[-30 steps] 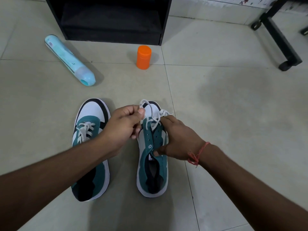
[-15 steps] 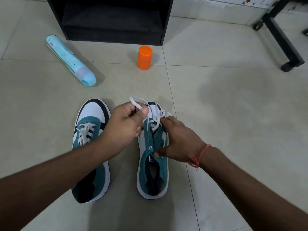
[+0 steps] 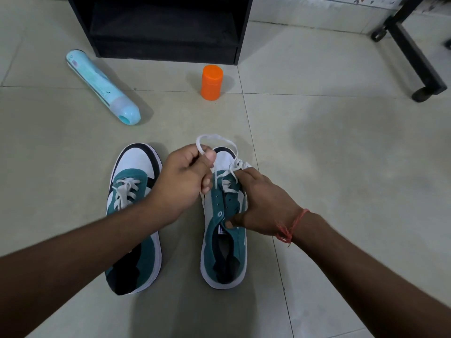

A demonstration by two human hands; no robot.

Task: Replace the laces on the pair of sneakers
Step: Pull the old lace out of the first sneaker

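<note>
Two teal, white and black sneakers stand side by side on the tiled floor, toes pointing away from me. The left sneaker (image 3: 131,191) keeps a white lace in its lower eyelets; my forearm hides its middle. On the right sneaker (image 3: 224,242) the upper eyelets are bare. Its white lace (image 3: 216,140) loops up above the toe. My left hand (image 3: 183,181) is closed on that loop, pinching it between thumb and fingers. My right hand (image 3: 261,201) presses down on the right sneaker's side, thumb by the tongue and fingertips at the laced eyelets.
An orange capped container (image 3: 211,82) stands upright on the floor beyond the shoes. A light blue cylinder (image 3: 102,86) lies on its side at the far left. A black shelf unit (image 3: 166,28) is behind them, and a black wheeled frame leg (image 3: 415,54) sits at the far right.
My left hand has drawn the lace up and out, so the loop above the right sneaker's toe has grown longer. My right hand has stayed on the shoe.
</note>
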